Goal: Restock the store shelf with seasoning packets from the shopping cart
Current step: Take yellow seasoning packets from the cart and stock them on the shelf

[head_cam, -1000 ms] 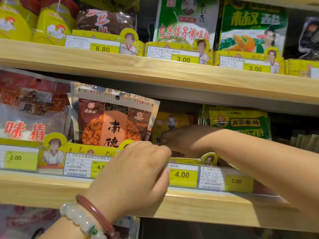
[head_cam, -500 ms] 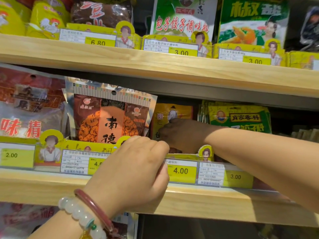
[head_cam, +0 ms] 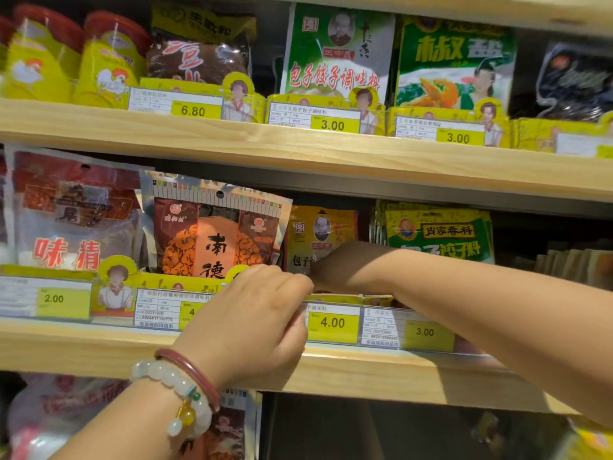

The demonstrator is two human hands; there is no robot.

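On the middle shelf [head_cam: 331,370] a yellow seasoning packet [head_cam: 320,230] stands upright behind the price rail. My right hand [head_cam: 348,267] reaches in from the right and, in deep shade, curls its fingers on the lower part of that packet. My left hand [head_cam: 252,320], with bracelets on the wrist, has its fingers curled over the top edge of the price label strip [head_cam: 335,323] just left of the 4.00 tag. The shopping cart is out of view.
A brown and orange packet [head_cam: 215,240] stands left of the yellow one, with green packets [head_cam: 438,237] to the right. A red and white bag [head_cam: 73,220] fills the far left. The upper shelf [head_cam: 298,151] carries more packets, and the lower shelf holds bags [head_cam: 66,413].
My right hand has dropped lower on the yellow packet, so more of the packet's face shows. My left hand stays on the price strip.
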